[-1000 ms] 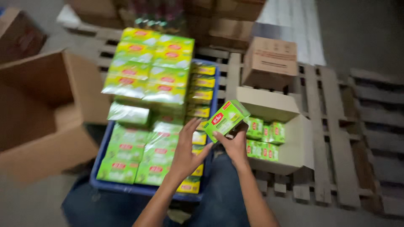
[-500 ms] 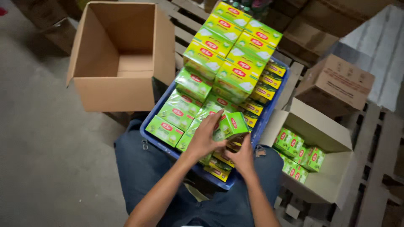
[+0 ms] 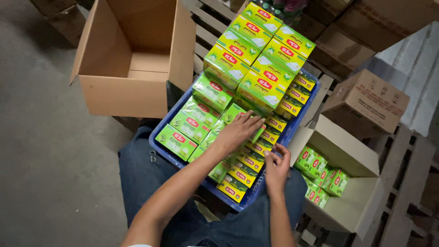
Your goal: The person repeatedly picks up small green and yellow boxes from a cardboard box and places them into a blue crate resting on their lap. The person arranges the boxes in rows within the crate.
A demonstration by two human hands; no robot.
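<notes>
A blue crate (image 3: pixel 284 139) rests on my lap, packed with green and yellow boxes (image 3: pixel 256 50) stacked in layers. My left hand (image 3: pixel 238 130) lies flat, fingers spread, on a green box (image 3: pixel 233 113) in the middle of the crate. My right hand (image 3: pixel 276 165) hovers over the row of yellow box ends (image 3: pixel 247 161) at the crate's right side, fingers loosely curled, holding nothing.
A large open cardboard box (image 3: pixel 130 59), with nothing inside, stands at the upper left on the concrete floor. At the right an open carton (image 3: pixel 347 183) holds several green boxes. A closed carton (image 3: pixel 366 103) and wooden pallets (image 3: pixel 407 192) lie behind it.
Both hands carried a green box from the right carton over to the crate. The box now lies in the crate under my left hand, and my right hand has let go.
</notes>
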